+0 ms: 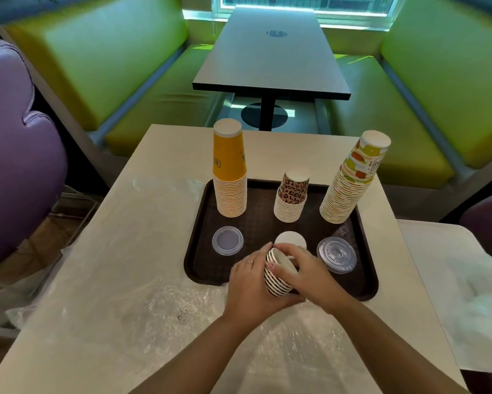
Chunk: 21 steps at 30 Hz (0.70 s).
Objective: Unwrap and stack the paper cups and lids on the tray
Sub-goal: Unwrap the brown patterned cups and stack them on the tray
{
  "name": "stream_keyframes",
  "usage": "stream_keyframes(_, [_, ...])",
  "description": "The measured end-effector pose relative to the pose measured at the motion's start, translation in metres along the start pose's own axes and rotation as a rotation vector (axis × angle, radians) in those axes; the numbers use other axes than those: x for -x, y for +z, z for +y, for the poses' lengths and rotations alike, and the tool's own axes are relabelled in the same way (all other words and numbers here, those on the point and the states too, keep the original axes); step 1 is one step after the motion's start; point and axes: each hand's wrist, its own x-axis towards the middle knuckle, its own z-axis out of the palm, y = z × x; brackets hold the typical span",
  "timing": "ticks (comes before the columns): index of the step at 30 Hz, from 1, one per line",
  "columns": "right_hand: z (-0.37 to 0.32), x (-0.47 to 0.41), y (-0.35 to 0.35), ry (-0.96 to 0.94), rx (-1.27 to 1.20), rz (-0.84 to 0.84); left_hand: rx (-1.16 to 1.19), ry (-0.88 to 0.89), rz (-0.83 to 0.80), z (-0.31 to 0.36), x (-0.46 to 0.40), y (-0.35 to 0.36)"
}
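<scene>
A dark brown tray lies on the white table. At its back stand three upside-down cup stacks: yellow, leopard-print and fruit-print. In front of them lie a small clear lid, a white lid and a stack of clear lids. Over the tray's front edge, my left hand grips a short stack of black-rimmed white lids from the left and below. My right hand curls over the top of that same stack.
Crumpled clear plastic wrap covers the table in front and to the left of the tray. More wrap lies on the adjoining table at right. A purple chair stands at left; green benches and a dark table lie beyond.
</scene>
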Motion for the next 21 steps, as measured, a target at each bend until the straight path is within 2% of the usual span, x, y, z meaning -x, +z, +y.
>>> stream_keyframes(8, [-0.005, -0.004, -0.011, -0.001, -0.016, -0.012, 0.061, -0.035, 0.013, 0.005, -0.009, 0.000])
stream_keyframes(15, [-0.003, -0.012, -0.018, -0.035, 0.025, 0.025, 0.080, -0.028, -0.006, 0.009, -0.016, 0.001])
stream_keyframes(19, [-0.003, -0.018, -0.029, -0.059, 0.035, 0.080, 0.113, -0.083, -0.013, 0.004, -0.016, 0.002])
stream_keyframes(21, [-0.005, -0.020, -0.038, -0.113, 0.130, 0.087, 0.140, -0.115, -0.013, 0.001, -0.016, 0.001])
